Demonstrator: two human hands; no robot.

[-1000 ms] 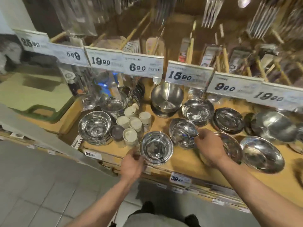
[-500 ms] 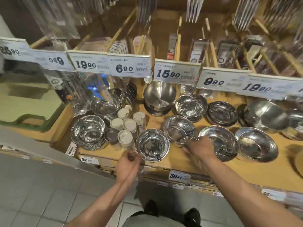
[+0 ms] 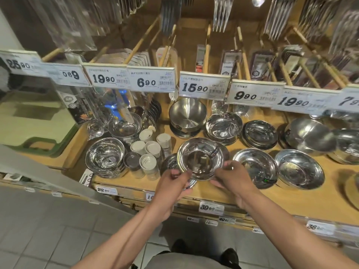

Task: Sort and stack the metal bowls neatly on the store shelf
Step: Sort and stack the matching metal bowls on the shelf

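A shiny metal bowl [image 3: 200, 158] is lifted and tilted above a second metal bowl [image 3: 171, 165] that rests at the front of the wooden shelf [image 3: 213, 193]. My left hand [image 3: 171, 183] pinches the raised bowl's near-left rim and my right hand [image 3: 231, 177] grips its near-right rim. To the right lie two wide shallow bowls [image 3: 256, 166] [image 3: 299, 169]. A stack of bowls [image 3: 105, 156] stands at the left. Deeper bowls [image 3: 187, 115] [image 3: 223, 127] and a dark dish stack [image 3: 260, 133] sit behind.
Several plastic shakers with white lids [image 3: 149, 150] stand between the left stack and the held bowl. Price tags [image 3: 204, 88] hang over the back of the shelf, with packaged cutlery on wooden pegs above. A large bowl [image 3: 308, 134] sits far right. Tiled floor lies below.
My right hand has carried the tilted bowl left and forward over the front bowl. My left hand has risen to take its rim. The camera view shifted slightly.
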